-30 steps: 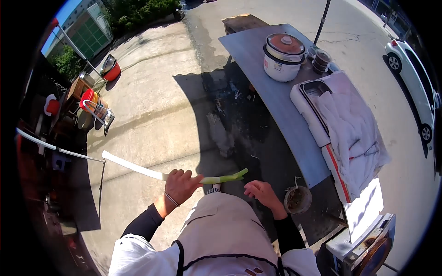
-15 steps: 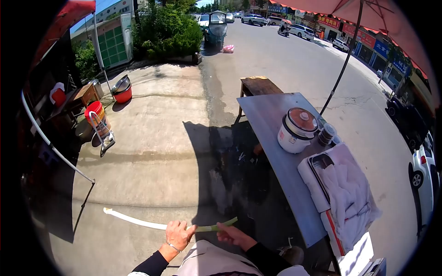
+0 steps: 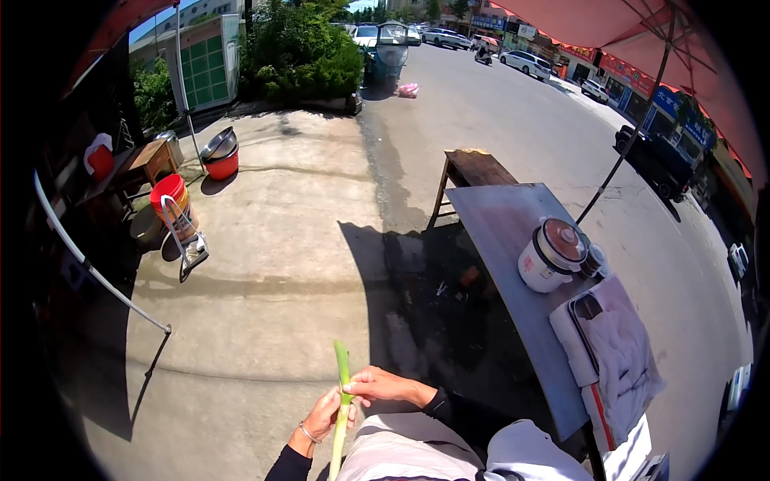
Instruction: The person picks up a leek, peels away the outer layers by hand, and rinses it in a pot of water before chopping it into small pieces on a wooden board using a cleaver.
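Note:
A long leek, white to pale green with a greener tip, stands nearly upright in front of my body. Its green end points away from me, and its lower end runs out at the bottom of the picture. My left hand is wrapped round the stalk. Just above it, my right hand pinches the stalk near the green part, coming in from the right. The two hands almost touch each other.
To the right, a metal-topped table carries a rice cooker, jars and a cloth-covered box. A wooden bench stands behind it. At left are a red bucket, a red basin and a canopy pole.
The leek has swung from lying crosswise to nearly upright, its green end now pointing away from me. My hands have come together on it. The view has shifted slightly.

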Available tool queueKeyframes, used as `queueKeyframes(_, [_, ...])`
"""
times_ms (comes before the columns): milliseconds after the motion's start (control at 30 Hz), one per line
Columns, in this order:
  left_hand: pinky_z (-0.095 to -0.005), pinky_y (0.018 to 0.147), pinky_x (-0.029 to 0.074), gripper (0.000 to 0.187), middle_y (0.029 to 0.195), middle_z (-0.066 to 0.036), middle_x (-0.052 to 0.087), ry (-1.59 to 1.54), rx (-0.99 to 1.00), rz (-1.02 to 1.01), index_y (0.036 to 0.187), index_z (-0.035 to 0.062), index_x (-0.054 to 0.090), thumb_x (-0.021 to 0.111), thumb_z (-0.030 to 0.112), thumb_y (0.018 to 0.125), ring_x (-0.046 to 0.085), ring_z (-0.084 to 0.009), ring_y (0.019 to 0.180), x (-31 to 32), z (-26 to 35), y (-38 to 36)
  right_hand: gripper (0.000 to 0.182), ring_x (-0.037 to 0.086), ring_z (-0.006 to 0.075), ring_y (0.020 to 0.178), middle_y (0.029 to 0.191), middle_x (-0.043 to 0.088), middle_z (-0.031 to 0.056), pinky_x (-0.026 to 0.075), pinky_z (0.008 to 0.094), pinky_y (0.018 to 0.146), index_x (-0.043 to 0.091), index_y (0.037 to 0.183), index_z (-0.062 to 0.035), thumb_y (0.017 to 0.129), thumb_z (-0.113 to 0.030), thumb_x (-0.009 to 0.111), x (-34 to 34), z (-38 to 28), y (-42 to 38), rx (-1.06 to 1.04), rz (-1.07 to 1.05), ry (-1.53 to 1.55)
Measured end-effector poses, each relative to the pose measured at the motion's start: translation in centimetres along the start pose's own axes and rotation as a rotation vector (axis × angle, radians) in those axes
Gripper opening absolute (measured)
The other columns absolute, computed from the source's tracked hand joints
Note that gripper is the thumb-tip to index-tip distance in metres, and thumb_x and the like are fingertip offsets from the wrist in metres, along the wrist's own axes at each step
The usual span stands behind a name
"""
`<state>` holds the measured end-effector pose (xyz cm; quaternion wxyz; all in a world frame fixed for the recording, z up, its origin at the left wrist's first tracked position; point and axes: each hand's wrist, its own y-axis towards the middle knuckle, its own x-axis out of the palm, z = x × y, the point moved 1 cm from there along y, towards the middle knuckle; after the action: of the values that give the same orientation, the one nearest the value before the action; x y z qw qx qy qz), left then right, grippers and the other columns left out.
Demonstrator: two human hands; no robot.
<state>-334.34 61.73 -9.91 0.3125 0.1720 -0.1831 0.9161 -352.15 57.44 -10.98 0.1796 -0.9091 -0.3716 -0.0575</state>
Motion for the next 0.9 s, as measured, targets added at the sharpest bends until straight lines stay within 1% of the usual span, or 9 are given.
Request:
queueKeyframes(133, [-0.02, 0.042, 0.042, 0.033, 0.078, -0.009, 0.057, -0.234, -0.041, 0.126, 0.113, 0.0058, 0.043, 0.045, 0.034, 0.095, 0.049, -0.0107, 0.048, -3.7, 1.3, -0.2, 0.037, 0.043, 0.0038, 0.049, 0.053, 0.051, -0.0031, 0.029, 0.0227, 0.044, 0.06, 0.068, -0.0059, 0.093, -0.033, 0.051, 0.8, -1.8, 4.5, -0.006, -0.098, -0.144])
queueKeyframes(267, [-0.0188, 0.038, 0.034, 0.022, 0.063, -0.002, 0.046, -0.354, -0.054, 0.269, 0.102, 0.011, 0.046, 0.046, 0.032, 0.095, 0.041, -0.0079, 0.042, -7.9, 3.4, -0.2, 0.033, 0.042, 0.0151, 0.044, 0.052, 0.047, 0.0063, 0.035, 0.0321, 0.046, 0.054, 0.065, -0.0048, 0.089, -0.027, 0.056, 2.5, -3.0, 9.8, -0.339, 0.224, -0.528])
queueKeyframes(333, [-0.0189, 0.038, 0.034, 0.02, 0.062, -0.001, 0.045, -0.392, 0.004, 0.321, 0.098, 0.0114, 0.047, 0.044, 0.031, 0.096, 0.04, -0.0077, 0.042, -10.2, 4.9, 0.3, 0.023, 0.046, 0.0236, 0.047, 0.055, 0.047, 0.0088, 0.037, 0.0352, 0.046, 0.053, 0.065, -0.0054, 0.083, -0.018, 0.061, 2.5, -4.7, 12.8, -0.829, 0.48, -0.872])
queueKeyframes(433, [-0.0177, 0.038, 0.034, 0.021, 0.062, 0.0, 0.043, -0.458, 0.082, 0.431, 0.095, 0.0122, 0.046, 0.043, 0.033, 0.096, 0.039, -0.0062, 0.043, -13.4, 8.6, 1.6, 0.015, 0.049, 0.028, 0.051, 0.057, 0.049, 0.0083, 0.038, 0.0366, 0.046, 0.054, 0.068, -0.0054, 0.079, -0.011, 0.063, 2.1, -7.3, 18.9, -0.908, 0.518, -0.812])
queueKeyframes(467, [-0.0176, 0.038, 0.034, 0.022, 0.062, 0.001, 0.042, -0.469, 0.128, 0.462, 0.094, 0.0123, 0.046, 0.044, 0.034, 0.096, 0.039, -0.0058, 0.044, -14.3, 10.5, 1.6, 0.019, 0.046, 0.023, 0.047, 0.056, 0.047, 0.0087, 0.037, 0.0348, 0.046, 0.053, 0.068, -0.0037, 0.082, -0.013, 0.061, 1.8, -7.5, 21.5, -0.899, 0.548, -0.819])
queueKeyframes(533, [-0.0174, 0.04, 0.034, 0.023, 0.062, 0.002, 0.042, -0.374, 0.209, 0.54, 0.094, 0.0119, 0.045, 0.045, 0.035, 0.095, 0.039, -0.005, 0.046, -17.0, 14.3, 0.5, 0.039, 0.033, 0.007, 0.048, 0.052, 0.04, -0.0016, 0.028, 0.026, 0.044, 0.046, 0.062, -0.0057, 0.095, -0.027, 0.049, -0.6, -8.3, 26.8, -0.414, 0.586, -0.145])
queueKeyframes(600, [-0.0177, 0.042, 0.035, 0.024, 0.064, 0.002, 0.044, -0.159, 0.269, 0.684, 0.094, 0.0102, 0.045, 0.047, 0.034, 0.095, 0.04, -0.0045, 0.048, -20.0, 16.9, -2.1, 0.042, 0.033, 0.0055, 0.049, 0.054, 0.041, -0.0037, 0.026, 0.0236, 0.045, 0.044, 0.061, -0.0082, 0.096, -0.032, 0.045, -3.5, -9.9, 30.7, -0.397, 0.574, -0.155])
queueKeyframes(733, [-0.0193, 0.052, 0.04, 0.021, 0.071, 0.0, 0.051, 0.306, 0.231, 1.193, 0.102, 0.0067, 0.05, 0.046, 0.026, 0.095, 0.049, -0.0069, 0.057, -25.2, 19.5, -10.0, 0.037, 0.037, 0.0039, 0.051, 0.06, 0.051, -0.0013, 0.029, 0.0205, 0.046, 0.057, 0.073, -0.0067, 0.093, -0.036, 0.047, -5.2, -9.7, 36.8, -0.203, 0.14, -0.408])
queueKeyframes(900, [-0.0271, 0.069, 0.048, 0.026, 0.081, -0.004, 0.053, 0.315, 0.701, 1.897, 0.113, 0.0047, 0.047, 0.046, 0.024, 0.095, 0.055, -0.0138, 0.075, -26.8, 19.0, -22.4, 0.015, 0.041, 0.0043, 0.05, 0.063, 0.057, -0.0002, 0.035, 0.0216, 0.043, 0.063, 0.092, -0.0057, 0.09, -0.018, 0.054, 0.1, -5.9, 42.3, 0.252, -0.146, -0.075])
